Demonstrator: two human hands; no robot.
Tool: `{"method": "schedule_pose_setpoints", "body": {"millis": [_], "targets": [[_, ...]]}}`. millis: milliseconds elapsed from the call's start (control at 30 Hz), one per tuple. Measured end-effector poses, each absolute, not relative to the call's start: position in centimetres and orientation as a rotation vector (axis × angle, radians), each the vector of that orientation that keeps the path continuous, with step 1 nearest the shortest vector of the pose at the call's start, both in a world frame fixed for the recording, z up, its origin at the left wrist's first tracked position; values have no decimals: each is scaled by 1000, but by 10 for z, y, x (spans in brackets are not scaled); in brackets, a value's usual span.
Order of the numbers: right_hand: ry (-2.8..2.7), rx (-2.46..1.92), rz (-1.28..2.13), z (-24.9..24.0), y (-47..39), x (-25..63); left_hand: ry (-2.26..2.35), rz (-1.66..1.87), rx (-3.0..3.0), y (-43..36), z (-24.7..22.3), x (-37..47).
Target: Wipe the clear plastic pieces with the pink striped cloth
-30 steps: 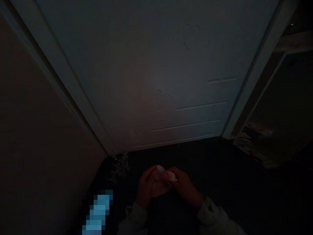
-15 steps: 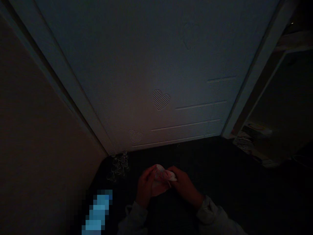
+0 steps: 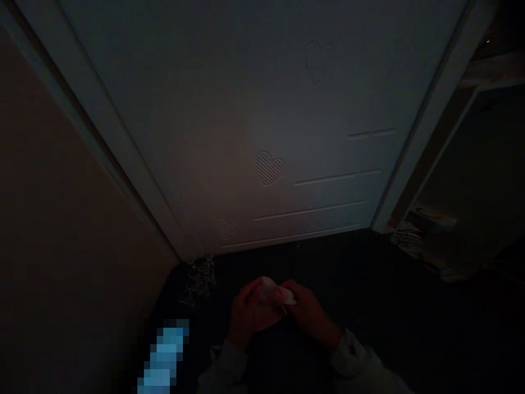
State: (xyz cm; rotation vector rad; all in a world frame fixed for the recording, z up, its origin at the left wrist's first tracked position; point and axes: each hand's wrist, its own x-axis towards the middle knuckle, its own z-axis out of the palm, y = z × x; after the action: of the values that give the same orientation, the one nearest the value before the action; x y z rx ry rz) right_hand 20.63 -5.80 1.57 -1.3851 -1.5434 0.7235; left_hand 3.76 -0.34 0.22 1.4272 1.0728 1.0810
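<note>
In dim light, a pink and white item (image 3: 268, 313), soft-looking like cloth or paper, is held between my two hands above a dark surface. My left hand (image 3: 244, 312) grips its left side, fingers curled at the upper edge. On the right, my right hand (image 3: 307, 309) pinches the white upper right edge. Both wrists come out of pale sleeves. The darkness hides what exactly the item is.
A pale panel (image 3: 213, 126) with engraved hearts and lines rises behind the dark surface (image 3: 328, 262). Clear, glass-like objects (image 3: 199, 282) stand at its back left corner. A bright pixelated patch (image 3: 163, 358) lies lower left. Boxes or papers (image 3: 435, 219) show at right.
</note>
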Motion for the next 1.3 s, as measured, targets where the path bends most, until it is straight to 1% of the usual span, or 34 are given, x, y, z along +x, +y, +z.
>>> {"method": "schedule_pose_setpoints", "body": {"millis": [1300], "targets": [[-1468,-1352,742,15,-58,202,1071,1073,1334,-4,4,40]]}}
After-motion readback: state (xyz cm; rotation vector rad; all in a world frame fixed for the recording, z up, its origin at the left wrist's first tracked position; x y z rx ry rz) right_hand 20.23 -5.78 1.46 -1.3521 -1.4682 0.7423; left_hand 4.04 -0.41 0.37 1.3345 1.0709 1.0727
